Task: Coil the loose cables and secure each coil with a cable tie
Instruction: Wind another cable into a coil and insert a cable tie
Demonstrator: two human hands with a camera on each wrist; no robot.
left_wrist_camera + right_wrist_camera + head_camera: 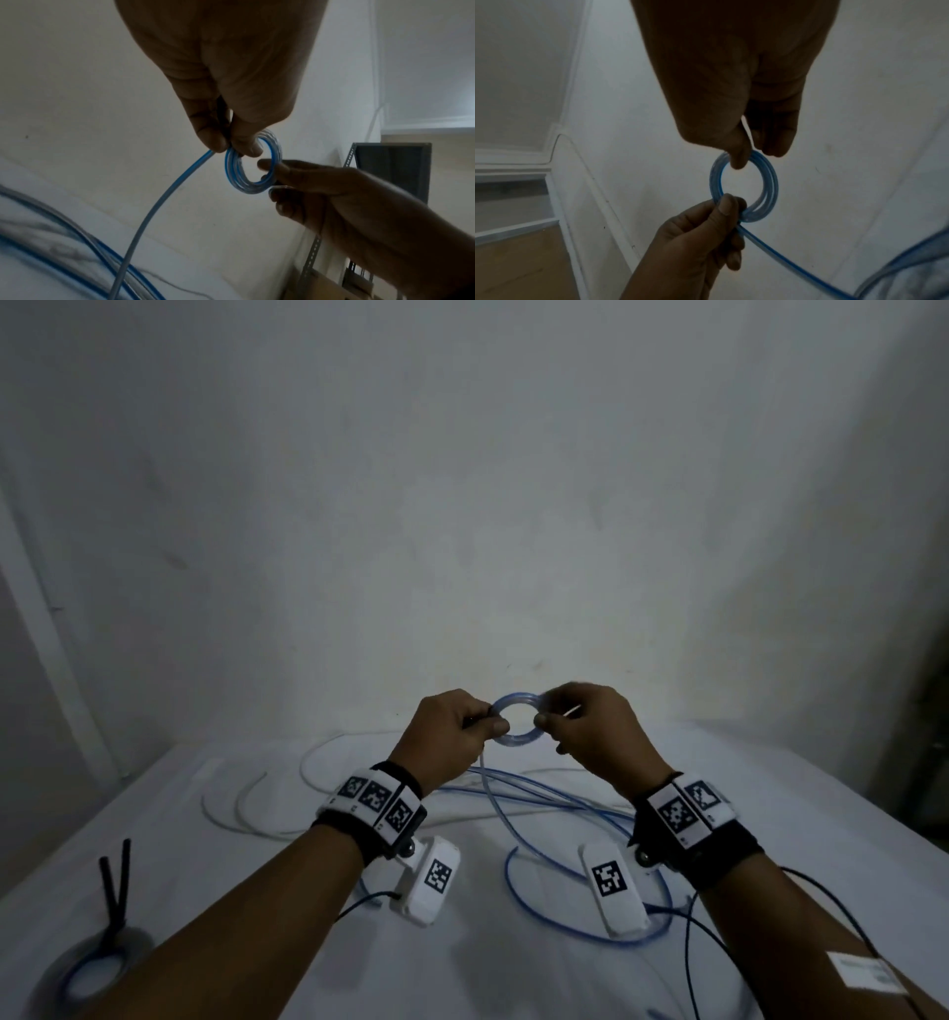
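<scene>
A small coil of blue cable [517, 720] [253, 166] [744, 186] hangs in the air between both hands above the white table [257, 891]. My left hand [452, 737] [231, 140] pinches its left side between thumb and fingers. My right hand [580, 726] [744, 154] pinches the right side and also holds a thin pale strip, perhaps a cable tie [570, 711] [279, 187]. The cable's loose length [513, 819] [159, 201] [782, 255] drops from the left hand onto the table, where it lies in blue loops [590, 906].
A white cable [267, 793] curves over the table's far left. At the near left lies a coiled blue cable [95, 968] with black tie tails [115, 880] sticking up. A pale wall [462, 505] stands behind. Black wires [719, 916] run from my wrist devices.
</scene>
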